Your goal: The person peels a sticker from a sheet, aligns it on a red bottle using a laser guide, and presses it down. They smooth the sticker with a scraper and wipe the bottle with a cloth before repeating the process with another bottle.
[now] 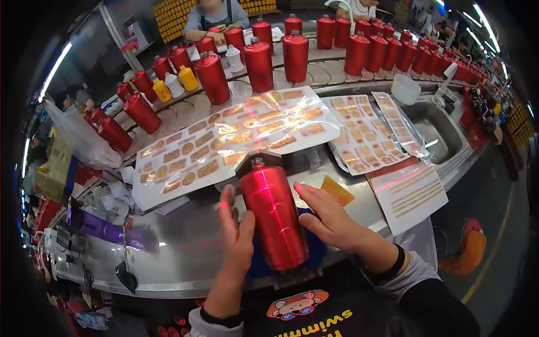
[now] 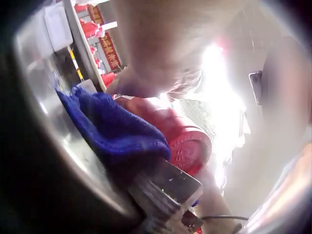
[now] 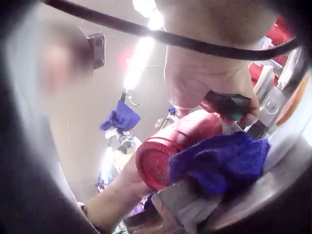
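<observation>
A glossy red bottle (image 1: 273,216) lies on its back over a blue cloth (image 2: 114,126), its neck pointing away from me and a red line of light running along it. Behind the neck is a black angular holder (image 1: 247,163). My left hand (image 1: 237,236) is at the bottle's left side, fingers extended. On the other side my right hand (image 1: 334,222) has its fingers stretched out, thumb close to the bottle. Embossed marks show on the bottle's round base (image 3: 155,165) in the right wrist view. Below the base is a grey metal block (image 2: 170,187).
A large sheet of gold stickers (image 1: 230,137) lies beyond the bottle; more sticker sheets (image 1: 365,132) are at the right. An orange-yellow card (image 1: 337,192) lies near my right hand. Red bottles (image 1: 258,64) line a curved conveyor. A sink (image 1: 435,132) is at the right, a purple bottle (image 1: 101,226) at the left.
</observation>
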`<state>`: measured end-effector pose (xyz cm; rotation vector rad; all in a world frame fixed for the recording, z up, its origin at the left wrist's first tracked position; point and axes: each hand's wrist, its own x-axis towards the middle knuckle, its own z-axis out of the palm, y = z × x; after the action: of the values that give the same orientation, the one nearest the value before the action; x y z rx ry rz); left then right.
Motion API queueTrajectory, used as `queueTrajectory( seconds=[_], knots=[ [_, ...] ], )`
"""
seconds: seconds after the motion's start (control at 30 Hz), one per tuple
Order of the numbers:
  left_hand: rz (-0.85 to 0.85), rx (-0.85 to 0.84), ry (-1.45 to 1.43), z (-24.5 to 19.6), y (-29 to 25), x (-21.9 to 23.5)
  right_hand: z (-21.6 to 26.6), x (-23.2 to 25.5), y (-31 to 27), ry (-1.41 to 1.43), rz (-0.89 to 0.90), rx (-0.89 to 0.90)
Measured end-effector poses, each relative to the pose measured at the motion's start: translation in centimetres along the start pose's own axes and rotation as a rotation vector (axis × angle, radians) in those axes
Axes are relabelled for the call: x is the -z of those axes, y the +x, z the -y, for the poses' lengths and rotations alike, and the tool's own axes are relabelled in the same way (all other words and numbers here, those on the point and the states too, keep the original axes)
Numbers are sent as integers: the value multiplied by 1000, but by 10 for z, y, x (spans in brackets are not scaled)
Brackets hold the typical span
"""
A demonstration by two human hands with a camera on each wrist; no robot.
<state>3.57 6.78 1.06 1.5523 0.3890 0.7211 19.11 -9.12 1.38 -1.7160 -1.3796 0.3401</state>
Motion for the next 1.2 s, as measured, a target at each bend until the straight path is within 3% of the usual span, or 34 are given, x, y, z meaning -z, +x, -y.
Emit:
queueTrajectory(
  seconds=[0.03, 0.07, 0.17, 0.3, 0.4, 0.57, 0.67, 0.7, 0.77, 0.9, 0.93, 1.0, 1.2],
  knots=[
    [-2, -137, 272, 0, -7, 7, -2, 2, -6, -46, 19, -7],
    [225, -96, 115, 5, -16, 15, -3, 5, -11, -31, 68, -33],
    [337, -246, 603, -22, -46, 2, 1, 1, -18, 26, 96, 48],
    [284, -244, 564, 8, -50, 7, 10, 7, -20, 27, 109, 79],
    [256, -341, 804, 14, -54, 9, 19, 43, -20, -26, 169, 107],
    [251, -276, 717, 15, -51, 11, 20, 111, -9, -249, 84, 114],
    [233, -287, 701, 19, -50, 9, 16, 147, 25, -447, 137, 82],
    [222, -305, 707, 22, -51, 10, 3, 153, 43, -527, 152, 121],
    [212, -333, 695, 25, -50, 10, -14, 162, 80, -648, 192, 35],
    [195, -343, 688, 22, -49, 8, -93, 166, 181, -836, 297, -185],
    [195, -338, 708, 22, -50, 8, -127, 164, 200, -937, 260, -68],
    [198, -323, 750, 23, -52, 10, -149, 156, 233, -988, 321, -248],
    [235, -248, 656, 25, -47, 11, -195, 202, 232, -1259, 495, -314]
  ],
)
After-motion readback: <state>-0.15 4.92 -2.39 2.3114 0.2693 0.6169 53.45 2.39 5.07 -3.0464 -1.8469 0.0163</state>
